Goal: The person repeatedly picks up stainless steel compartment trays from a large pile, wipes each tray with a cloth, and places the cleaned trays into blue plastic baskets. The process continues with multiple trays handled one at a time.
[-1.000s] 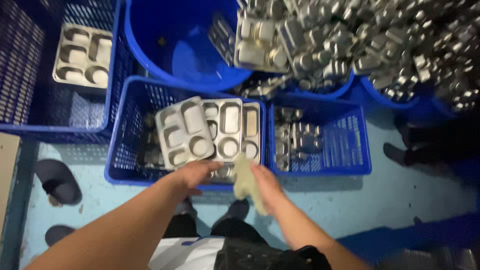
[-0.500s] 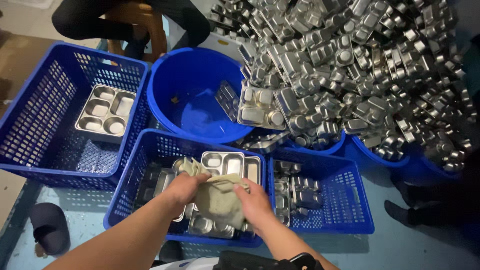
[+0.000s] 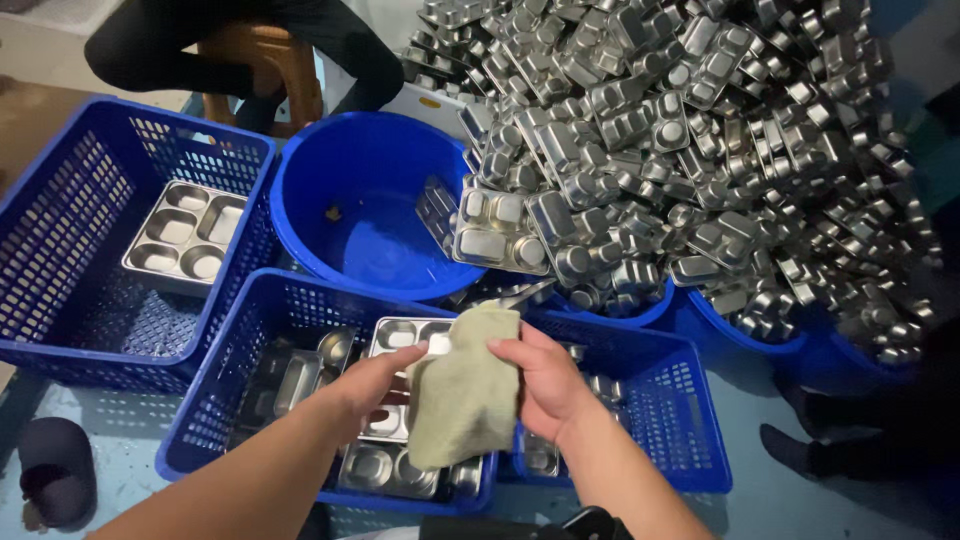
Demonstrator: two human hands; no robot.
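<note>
**Q:** So, what are the two hands doing?

**A:** Both hands are clamped on a pale greenish cloth [image 3: 465,395]. The right hand [image 3: 545,385] grips its right edge, fingers curled over the top and thumb toward the viewer. The left hand [image 3: 375,395] pinches the left edge, fingers closed on the fabric. The cloth hangs limp between them, above the front blue crate [image 3: 215,400].

**Q:** What is in that crate?

**A:** Steel compartment trays [image 3: 395,335] lie flat inside it, partly hidden behind the cloth and the left hand. One tray shows just above the left hand, and more show below the cloth near the crate's front wall.

**Q:** And around it?

**A:** Just to the right stands a second blue crate [image 3: 665,400], with a few steel pieces inside. To the left, farther back, is a larger blue crate [image 3: 60,250] holding one stack of trays [image 3: 185,235]. Behind the front crate sits a round blue tub [image 3: 365,230]. A big heap of steel trays [image 3: 680,140] fills the upper right, spilling over the tub's right rim and over other blue tubs below it.

**Q:** Anyone else?

**A:** A person in dark clothes [image 3: 240,45] sits on a wooden stool at the top left. A dark shoe [image 3: 55,475] lies on the wet floor at the lower left.
</note>
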